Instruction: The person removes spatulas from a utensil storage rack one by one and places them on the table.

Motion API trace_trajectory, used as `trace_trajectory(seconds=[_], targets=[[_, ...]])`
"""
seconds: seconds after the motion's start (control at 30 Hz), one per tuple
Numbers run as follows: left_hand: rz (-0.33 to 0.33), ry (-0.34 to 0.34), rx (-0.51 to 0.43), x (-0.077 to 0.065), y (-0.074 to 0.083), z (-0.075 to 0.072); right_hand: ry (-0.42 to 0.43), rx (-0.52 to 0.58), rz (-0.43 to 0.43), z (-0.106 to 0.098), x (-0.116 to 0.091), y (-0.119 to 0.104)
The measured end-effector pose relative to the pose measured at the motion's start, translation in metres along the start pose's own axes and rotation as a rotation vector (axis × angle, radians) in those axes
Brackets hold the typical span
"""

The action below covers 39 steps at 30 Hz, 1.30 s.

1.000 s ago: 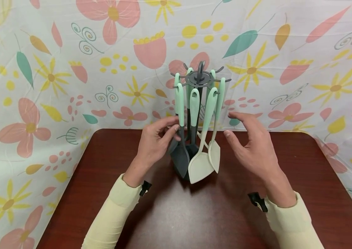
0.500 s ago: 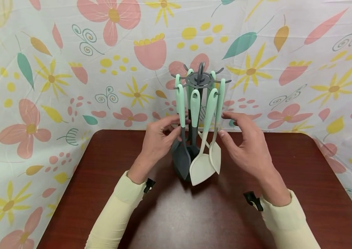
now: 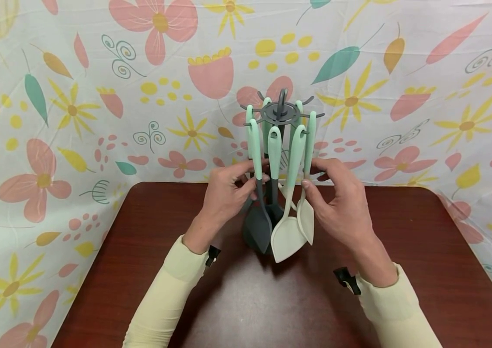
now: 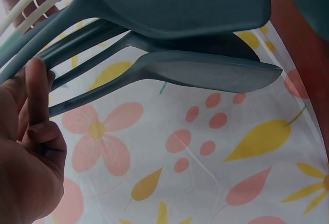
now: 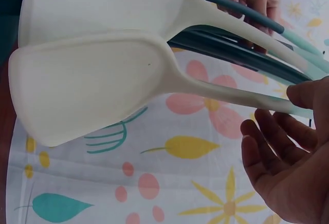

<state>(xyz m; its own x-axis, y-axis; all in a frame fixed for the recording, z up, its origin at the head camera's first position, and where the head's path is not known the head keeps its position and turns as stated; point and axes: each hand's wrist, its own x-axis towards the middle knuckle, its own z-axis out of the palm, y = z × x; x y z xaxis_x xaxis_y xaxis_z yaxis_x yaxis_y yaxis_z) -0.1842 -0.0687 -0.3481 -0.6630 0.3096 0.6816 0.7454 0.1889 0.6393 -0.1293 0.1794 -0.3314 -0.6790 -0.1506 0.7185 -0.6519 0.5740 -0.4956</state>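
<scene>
Before floral cloth, the right hand pinched a cream turner hanging below it, lightness seeming best, the left hand's hold unclear.

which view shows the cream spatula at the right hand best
The right wrist view: the cream spatula shows its whole blade, large and uncovered. Head: smaller, the right hand covering part of its handle. Left wrist: cream stems only; which is its, I cannot tell.

Glossy reddish-brown table, rounded far corners, dark utensil stand upright on it, near the back.
</scene>
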Motion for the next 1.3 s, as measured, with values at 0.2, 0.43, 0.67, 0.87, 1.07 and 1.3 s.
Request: trace_trajectory(seconds=[0.2, 0.43, 0.67, 0.87, 1.07, 1.3], targets=[[0.034, 0.016, 0.038, 0.0022, -0.0005, 0.0015, -0.003, 0.010, -0.001, 0.0017, 0.0013, 0.0021], [0.033, 0.008, 0.092, 0.0049, 0.0004, 0.0031, 0.018, 0.019, 0.003, 0.0036, 0.0026, 0.0025], [0.018, 0.004, 0.106, 0.0064, 0.0003, 0.0043, 0.032, 0.029, 0.005, 0.0046, 0.0033, 0.0021], [0.020, -0.004, 0.089, 0.0081, -0.0017, 0.0049, 0.038, 0.028, 0.012, 0.0049, 0.0040, 0.0023], [0.008, -0.016, 0.041, 0.0086, -0.0018, 0.0054, 0.046, 0.043, 0.020, 0.0055, 0.0038, 0.0021], [-0.007, -0.019, 0.010, 0.0085, -0.0041, 0.0051, 0.046, 0.046, 0.037, 0.0070, 0.0034, 0.0014]])
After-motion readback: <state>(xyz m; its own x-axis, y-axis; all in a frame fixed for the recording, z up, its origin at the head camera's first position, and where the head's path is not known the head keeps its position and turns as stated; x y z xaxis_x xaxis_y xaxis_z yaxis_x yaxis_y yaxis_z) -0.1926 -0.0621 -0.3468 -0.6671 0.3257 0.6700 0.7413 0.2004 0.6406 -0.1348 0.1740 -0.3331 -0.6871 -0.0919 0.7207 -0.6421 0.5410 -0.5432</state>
